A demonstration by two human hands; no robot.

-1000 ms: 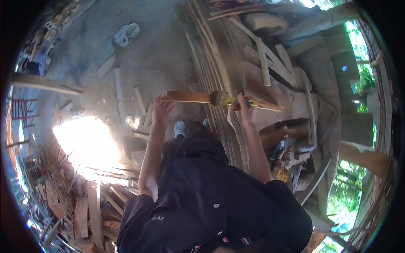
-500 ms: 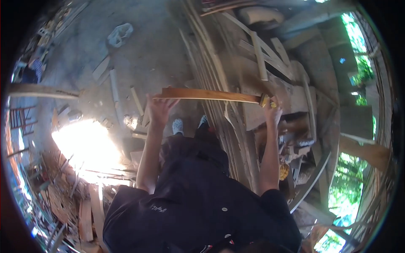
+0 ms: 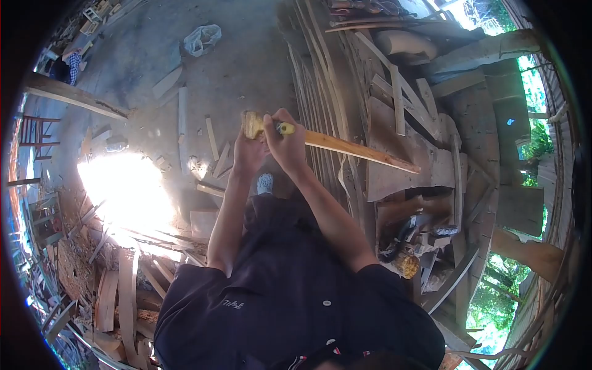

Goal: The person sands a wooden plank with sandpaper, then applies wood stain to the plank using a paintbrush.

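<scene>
A long, narrow wooden strip [image 3: 364, 152] slants down to the right from my two hands, its far end over the wood on the right. My left hand [image 3: 249, 153] is closed at the strip's left end, just under a pale yellow blocky piece [image 3: 252, 124]; whether that piece is part of the strip is unclear. Beside it, my right hand [image 3: 286, 147] is wrapped round a small yellow-and-dark tool [image 3: 284, 128] against the strip. The fingers hide most of this tool. Both hands are close together above the floor.
Long boards [image 3: 330, 123] run along the right of my legs. Beyond them lies a heap of planks and slabs [image 3: 394, 148]. Scrap wood [image 3: 108, 296] covers the lower left, near a bright sunlit patch. A plastic bag [image 3: 202, 40] lies on the floor [image 3: 246, 68]. A wooden post [image 3: 77, 97] juts in at left.
My right hand has moved left with the tool, from the strip's right end to beside my left hand. The strip now tilts down to the right, and the view has shifted.
</scene>
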